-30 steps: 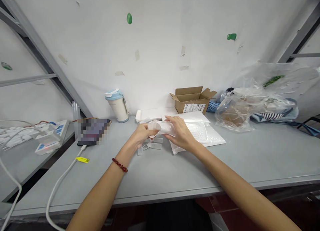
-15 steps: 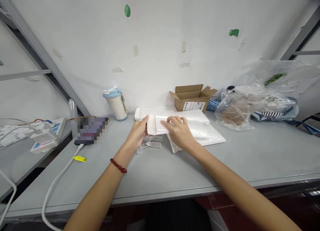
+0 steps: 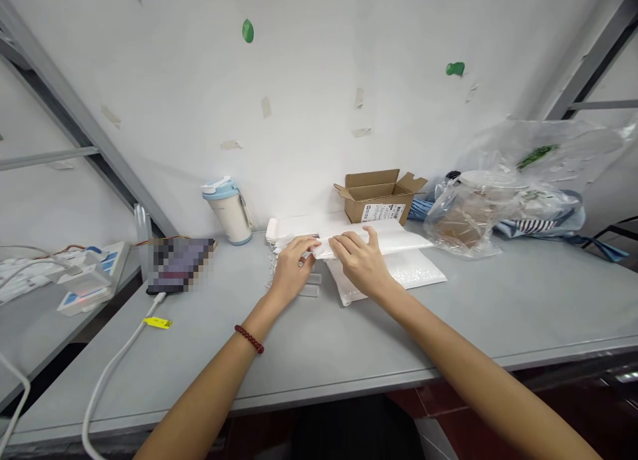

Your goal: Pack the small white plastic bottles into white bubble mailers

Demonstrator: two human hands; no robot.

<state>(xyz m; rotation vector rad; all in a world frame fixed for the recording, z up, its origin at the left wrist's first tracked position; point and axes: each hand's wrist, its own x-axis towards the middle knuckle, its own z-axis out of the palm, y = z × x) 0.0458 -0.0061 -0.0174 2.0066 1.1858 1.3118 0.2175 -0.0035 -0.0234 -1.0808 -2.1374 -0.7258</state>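
Tabletop edge: the grey tabletop (image 3: 343, 353) ran across the front, below both forearms.
Bracelet: dark red beads (image 3: 249, 338) circled the left wrist.
Cable: a white cord (image 3: 117, 361) with a yellow tag (image 3: 157, 323) reached up to a dark, pixelated device (image 3: 179, 264).
Clear pieces: small see-through plastic parts (image 3: 310, 291) lay just beside the left hand, partly hidden by it.
Left grip: the left hand (image 3: 289, 270) had its fingers curled nearly closed, fingertips pinching the left end of a white mailer (image 3: 393, 234).
Right grip: the right hand (image 3: 363, 267) lay over the same mailer with bent, slightly spread fingers; whether it clasped from beneath could not be told.
White mailer: it was between the hands, stretching rightward above a bubble-lined mailer (image 3: 417, 272) on the tabletop.
White stack: flat white packaging (image 3: 292, 226) lay behind the left hand.
Tumbler: a cream cup with a blue lid (image 3: 228, 212) stood near the wall.
Carton: an open cardboard box (image 3: 381, 201) stood behind the mailers.
Plastic bag: clear film (image 3: 463, 229) wrapped a lidded container at right.
Wall: white (image 3: 309, 61), with tape scraps and green patches.
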